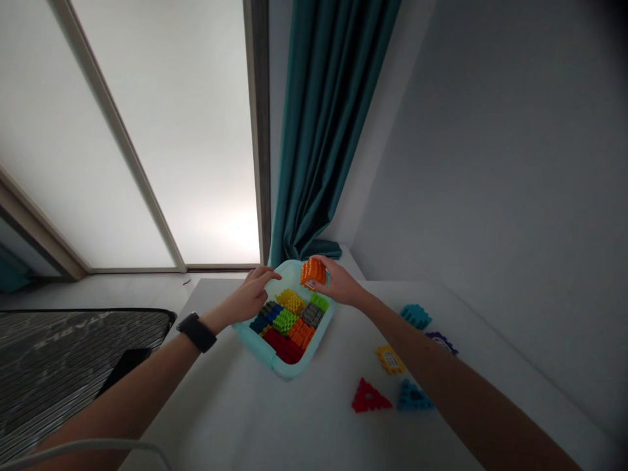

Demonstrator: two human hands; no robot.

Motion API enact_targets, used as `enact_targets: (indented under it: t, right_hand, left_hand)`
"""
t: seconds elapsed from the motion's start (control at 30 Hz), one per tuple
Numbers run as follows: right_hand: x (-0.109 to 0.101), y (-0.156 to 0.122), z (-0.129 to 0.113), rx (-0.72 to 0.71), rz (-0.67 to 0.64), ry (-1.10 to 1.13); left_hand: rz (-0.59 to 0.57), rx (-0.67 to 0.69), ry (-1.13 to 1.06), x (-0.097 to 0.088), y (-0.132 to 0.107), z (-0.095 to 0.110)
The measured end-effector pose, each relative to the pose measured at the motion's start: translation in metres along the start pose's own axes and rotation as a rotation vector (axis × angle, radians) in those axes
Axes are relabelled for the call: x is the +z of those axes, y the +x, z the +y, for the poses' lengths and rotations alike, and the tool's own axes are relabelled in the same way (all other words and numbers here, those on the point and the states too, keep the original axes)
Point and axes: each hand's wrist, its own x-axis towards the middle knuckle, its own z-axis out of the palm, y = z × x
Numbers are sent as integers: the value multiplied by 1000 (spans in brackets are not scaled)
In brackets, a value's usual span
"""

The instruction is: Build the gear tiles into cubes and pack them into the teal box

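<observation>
My right hand (338,282) grips a stack of orange building pieces (313,273) between thumb and fingers, over the far right part of a light-blue plastic bin (256,345). At the bin's left rim is my left hand (258,292), its fingers stretched out over the edge and nothing visible in them. Inside the bin lie bundled pieces sorted by colour: yellow (291,301), green (285,321), grey (312,314), orange (301,333), red (283,347) and dark blue ones (263,318). A black watch (197,332) is on my left wrist.
Loose pieces lie on the white table (294,425) to the right: a red triangle (369,397), a yellow one (390,359), a blue one (413,396), a teal one (416,316) and a purple one (441,341). A teal curtain (324,131) hangs behind. A pale cable (98,444) crosses the lower left.
</observation>
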Motion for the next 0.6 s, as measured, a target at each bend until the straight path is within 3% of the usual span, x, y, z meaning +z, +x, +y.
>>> enact_targets:
  t: [0.13, 0.27, 0.47, 0.6]
  right_hand:
    - [2, 5, 1, -9, -31, 6]
    - [4, 10, 2, -23, -64, 24]
    - [4, 5, 1, -12, -38, 91]
    - [2, -3, -4, 7, 11, 91]
  left_hand:
    - [2, -121, -92, 3, -12, 14]
    - [-21, -137, -72, 2, -27, 26]
    - [-34, 97, 239, -13, -16, 28]
    - [-173, 262, 465, -15, 11, 30]
